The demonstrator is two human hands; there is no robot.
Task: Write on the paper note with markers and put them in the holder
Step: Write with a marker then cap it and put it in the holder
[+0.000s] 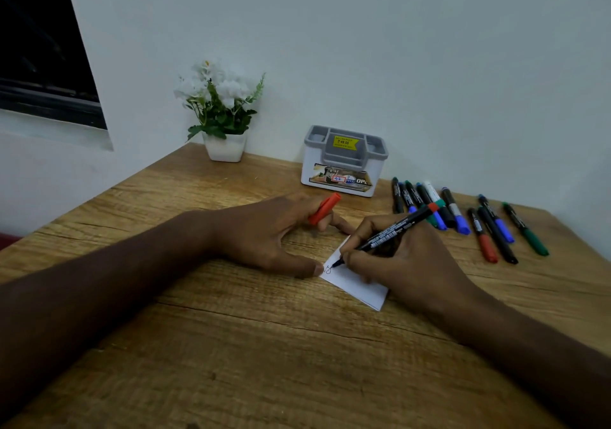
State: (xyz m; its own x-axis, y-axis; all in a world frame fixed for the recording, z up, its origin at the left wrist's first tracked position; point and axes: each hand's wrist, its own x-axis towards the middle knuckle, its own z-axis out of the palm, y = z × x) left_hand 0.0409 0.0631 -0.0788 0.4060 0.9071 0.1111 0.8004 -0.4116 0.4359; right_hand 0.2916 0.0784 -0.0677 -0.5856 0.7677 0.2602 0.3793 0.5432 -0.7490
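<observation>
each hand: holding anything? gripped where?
Right hand pinches the black marker low on its barrel, near the tip, writing on the paper note. Left hand holds the red cap between its fingers.

surface: wooden table (231, 346) | on it: paper note (358, 288), holder (342, 164), flower pot (225, 147), loose markers (463, 217), both hands resting
</observation>
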